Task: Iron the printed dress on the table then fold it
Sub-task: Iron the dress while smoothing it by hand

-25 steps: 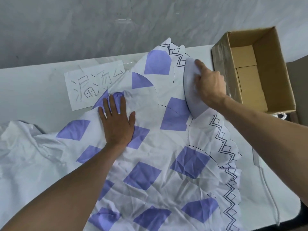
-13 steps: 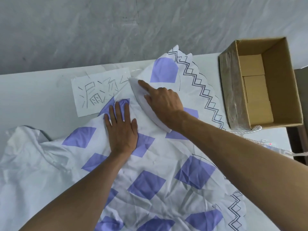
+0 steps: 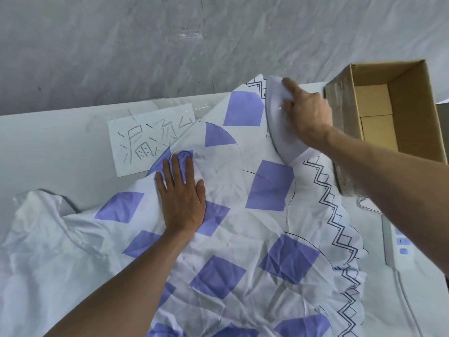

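Left hand (image 3: 181,203): fingers (image 3: 175,171) straight, slightly spread, pressed flat on the printed dress (image 3: 243,239); forearm reached in from lower left.
Right hand (image 3: 307,117): fingers curled round the white iron (image 3: 279,135), index extended along its top.
Iron: sat on the dress's zigzag hem, beside a cardboard box (image 3: 410,110).
Dress: lay crumpled across the desk (image 3: 48,147).

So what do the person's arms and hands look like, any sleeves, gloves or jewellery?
Both arms are bare as far as the frame shows, with no sleeve in view. The left hand and right hand wear no gloves, and no ring, watch or bracelet shows.
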A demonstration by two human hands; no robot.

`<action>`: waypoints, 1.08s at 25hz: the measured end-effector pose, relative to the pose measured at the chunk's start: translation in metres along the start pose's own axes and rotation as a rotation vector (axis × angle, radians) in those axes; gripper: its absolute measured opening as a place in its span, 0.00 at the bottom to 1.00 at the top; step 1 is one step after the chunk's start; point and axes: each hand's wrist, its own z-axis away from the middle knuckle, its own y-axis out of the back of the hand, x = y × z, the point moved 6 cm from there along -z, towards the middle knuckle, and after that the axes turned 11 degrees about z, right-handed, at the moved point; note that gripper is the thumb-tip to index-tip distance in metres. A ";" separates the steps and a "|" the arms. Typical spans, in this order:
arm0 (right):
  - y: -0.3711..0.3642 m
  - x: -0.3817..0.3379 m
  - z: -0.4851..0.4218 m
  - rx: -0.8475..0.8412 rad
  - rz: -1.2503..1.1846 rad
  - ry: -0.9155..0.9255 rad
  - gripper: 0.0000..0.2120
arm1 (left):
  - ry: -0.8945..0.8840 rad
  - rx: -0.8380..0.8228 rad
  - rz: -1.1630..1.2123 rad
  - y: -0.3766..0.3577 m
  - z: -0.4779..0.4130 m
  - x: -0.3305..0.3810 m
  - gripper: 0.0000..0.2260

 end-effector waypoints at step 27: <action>-0.022 0.043 0.094 0.034 -0.029 -0.052 0.24 | 0.010 0.021 0.059 -0.002 -0.001 -0.001 0.27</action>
